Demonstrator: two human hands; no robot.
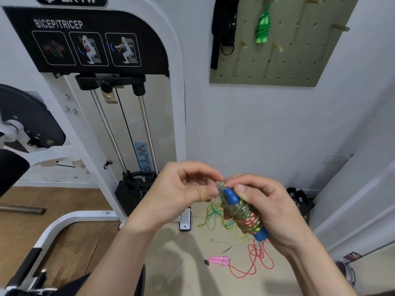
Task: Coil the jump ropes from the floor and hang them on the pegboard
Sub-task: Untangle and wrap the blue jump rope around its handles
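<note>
Two bare forearms rise from the bottom edge and meet at lower centre of the frame. The left hand (181, 189) pinches, thumb against curled fingers, at the top of a coiled jump rope (241, 212). The right hand (269, 208) wraps around that bundle, thumb uppermost.

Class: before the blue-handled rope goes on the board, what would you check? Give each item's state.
1. Coil: blue rope wound round its handles: ok.
2. Loose end secured: cannot tell; left hand pinches at the top.
3. Grip: right hand holds the bundle: ok.
4. Space: free peg on pegboard: ok.
5. Floor finished: not ok; pink rope and yellow rope lie there.
</note>
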